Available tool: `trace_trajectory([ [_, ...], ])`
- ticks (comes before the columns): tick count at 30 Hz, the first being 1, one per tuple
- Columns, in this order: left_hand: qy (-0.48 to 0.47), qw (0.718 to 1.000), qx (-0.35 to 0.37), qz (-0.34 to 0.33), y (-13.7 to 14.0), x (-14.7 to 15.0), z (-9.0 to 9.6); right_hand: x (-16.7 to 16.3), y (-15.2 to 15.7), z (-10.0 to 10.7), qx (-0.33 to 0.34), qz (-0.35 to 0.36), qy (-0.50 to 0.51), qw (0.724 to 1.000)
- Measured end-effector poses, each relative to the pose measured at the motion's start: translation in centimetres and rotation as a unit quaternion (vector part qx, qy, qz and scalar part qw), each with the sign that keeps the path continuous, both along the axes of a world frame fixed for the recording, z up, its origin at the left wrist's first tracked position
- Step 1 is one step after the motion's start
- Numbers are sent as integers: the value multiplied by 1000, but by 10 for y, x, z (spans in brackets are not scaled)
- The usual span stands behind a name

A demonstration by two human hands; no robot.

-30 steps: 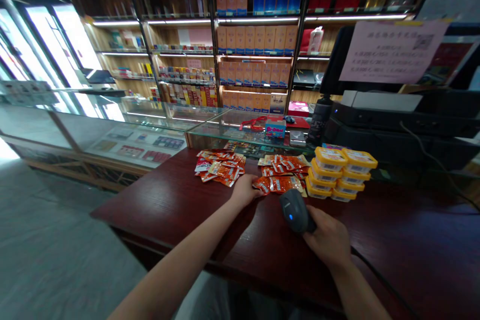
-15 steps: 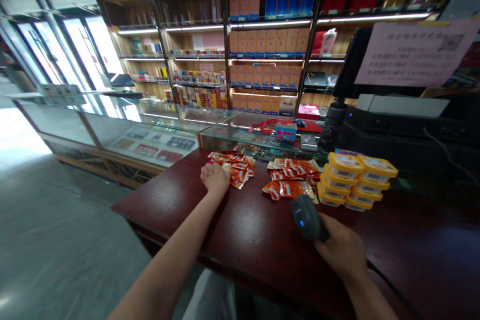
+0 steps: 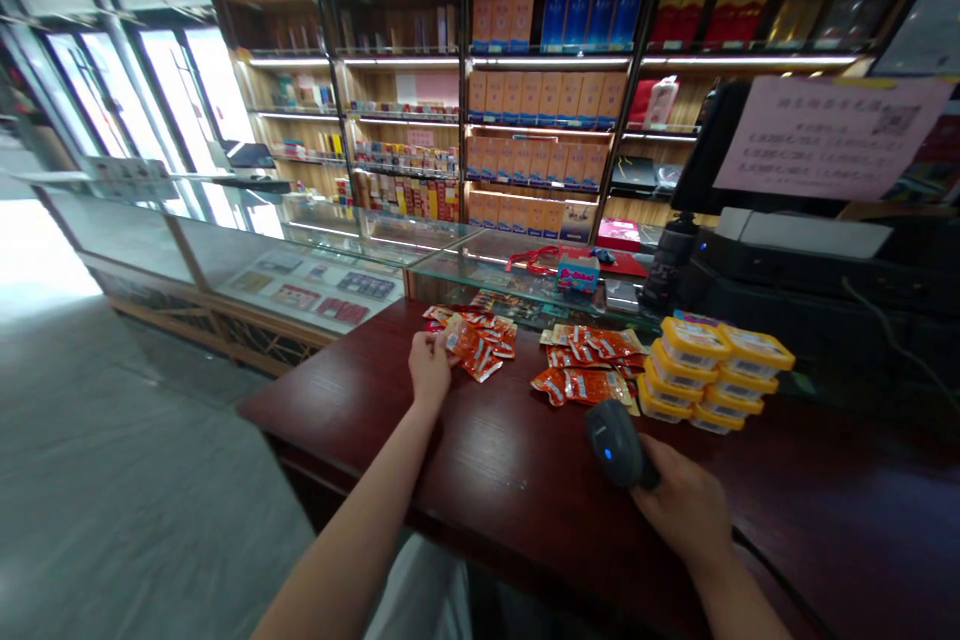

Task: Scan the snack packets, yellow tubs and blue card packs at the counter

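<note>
My left hand (image 3: 430, 367) pinches the edge of an orange snack packet (image 3: 471, 348) at the left pile. More packets of the same kind (image 3: 496, 324) lie just behind and under it. In my right hand (image 3: 686, 495) is a dark barcode scanner (image 3: 616, 442) with a lit blue spot, its head toward a second heap of orange packets (image 3: 592, 385). Beside that heap stand stacked yellow-lidded plastic tubs (image 3: 694, 345).
Everything rests on a dark red wooden counter (image 3: 480, 460). Behind it are a glass display case (image 3: 450, 265), a small blue-and-pink box (image 3: 577, 272) and a monitor with a pink notice (image 3: 829, 135). A black cable (image 3: 776, 575) trails from the scanner.
My left hand has closed on a packet and its front end is raised and turned a little. The scanner in my right hand has hardly moved. The view has tilted slightly.
</note>
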State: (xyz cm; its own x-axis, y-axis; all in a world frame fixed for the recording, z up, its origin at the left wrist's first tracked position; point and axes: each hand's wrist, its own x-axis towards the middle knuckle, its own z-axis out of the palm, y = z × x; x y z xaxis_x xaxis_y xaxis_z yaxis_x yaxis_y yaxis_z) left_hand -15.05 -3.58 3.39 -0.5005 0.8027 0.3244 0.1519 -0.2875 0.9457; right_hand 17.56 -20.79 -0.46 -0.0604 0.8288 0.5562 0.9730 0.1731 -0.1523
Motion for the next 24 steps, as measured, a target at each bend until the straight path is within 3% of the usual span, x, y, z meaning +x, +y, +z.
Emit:
trace_trajectory([
  [2, -74, 996, 2, -44, -10, 2, -6, -4, 0, 5, -27, 14, 3, 1000],
  [5, -109, 991, -19, -75, -20, 4, -15, -14, 2, 18, -95, 36, 40, 994],
  [8, -132, 987, -32, -82, -23, 4, -20, -31, 7, 31, -157, 61, 127, 978],
  [10, -143, 985, -37, -89, -22, 5, -23, -45, 11, 39, -183, 113, 206, 955],
  [14, -151, 982, -39, -107, -22, 7, -26, -74, 18, 55, -206, 194, 331, 900],
  [17, -143, 983, -34, -108, -22, 8, -28, -89, 19, 63, -216, 223, 370, 876],
  [24, -136, 983, -35, -117, -20, 8, -32, -97, 21, 70, -224, 230, 363, 875],
])
